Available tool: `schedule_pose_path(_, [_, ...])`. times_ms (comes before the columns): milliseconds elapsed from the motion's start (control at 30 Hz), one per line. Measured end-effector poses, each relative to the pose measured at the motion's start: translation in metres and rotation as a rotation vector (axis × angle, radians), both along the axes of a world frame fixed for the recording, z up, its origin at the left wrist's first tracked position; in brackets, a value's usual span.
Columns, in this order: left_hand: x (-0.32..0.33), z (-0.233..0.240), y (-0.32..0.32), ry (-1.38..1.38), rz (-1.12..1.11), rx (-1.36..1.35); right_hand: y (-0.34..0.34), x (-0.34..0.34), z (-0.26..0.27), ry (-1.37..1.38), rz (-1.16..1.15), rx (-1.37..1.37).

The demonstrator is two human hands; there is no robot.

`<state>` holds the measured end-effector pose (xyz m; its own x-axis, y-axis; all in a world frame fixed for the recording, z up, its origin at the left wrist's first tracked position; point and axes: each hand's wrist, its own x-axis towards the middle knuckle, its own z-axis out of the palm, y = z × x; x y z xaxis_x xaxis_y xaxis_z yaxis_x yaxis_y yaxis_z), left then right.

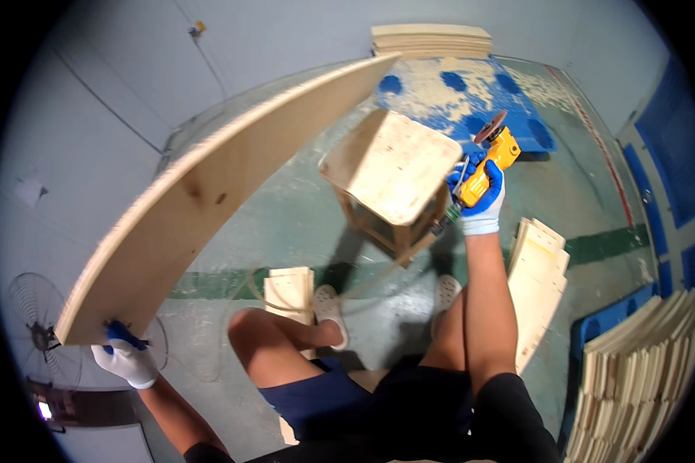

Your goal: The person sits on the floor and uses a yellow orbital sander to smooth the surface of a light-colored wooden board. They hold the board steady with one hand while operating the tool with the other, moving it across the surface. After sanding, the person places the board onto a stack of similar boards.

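Note:
My left hand (126, 354), in a white glove with a blue palm, grips the near end of a long pale wooden board (208, 191). The board is lifted on its edge and slants up and away to the right, with dark knots on its face. In my gloved right hand (482, 188) is a yellow pneumatic angle sander (486, 171), its brown abrasive disc (490, 127) pointing up and away from me. A hose runs from its rear end. Between my hands stands a square wooden stool (397, 168) with a worn top, just left of the sander.
Stacked boards (431, 40) lie at the far end of a blue plastic pallet (541, 130) strewn with sawdust. More boards lie beside my feet, left (289, 289) and right (536, 278). A large stack (637, 376) stands at the lower right. A fan (40, 335) is at the left.

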<state>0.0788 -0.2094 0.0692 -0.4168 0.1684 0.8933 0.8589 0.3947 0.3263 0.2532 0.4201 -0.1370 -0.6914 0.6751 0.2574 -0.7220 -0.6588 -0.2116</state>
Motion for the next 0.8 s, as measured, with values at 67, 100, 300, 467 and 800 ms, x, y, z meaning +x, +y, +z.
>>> schedule_pose_path(67, [0.007, -0.010, 0.014, -0.158, -0.112, -0.295, 0.007, 0.019, 0.009, 0.036, -0.065, -0.046])
schedule_pose_path(100, [0.017, 0.004, 0.042, -0.199, -0.139, -0.664, 0.011, 0.026, 0.010, 0.008, -0.126, -0.032])
schedule_pose_path(300, [-0.020, -0.093, 0.129, 0.265, -0.283, -1.029, 0.042, 0.072, 0.007, -0.070, -0.236, -0.020])
schedule_pose_path(467, [-0.079, -0.213, 0.113, -0.270, 0.099, -0.645, 0.030, 0.078, 0.010, -0.262, -0.274, 0.001])
schedule_pose_path(800, [-0.144, -0.268, 0.140, -1.634, -0.537, 0.447, 0.016, 0.079, 0.003, -0.342, -0.163, 0.125])
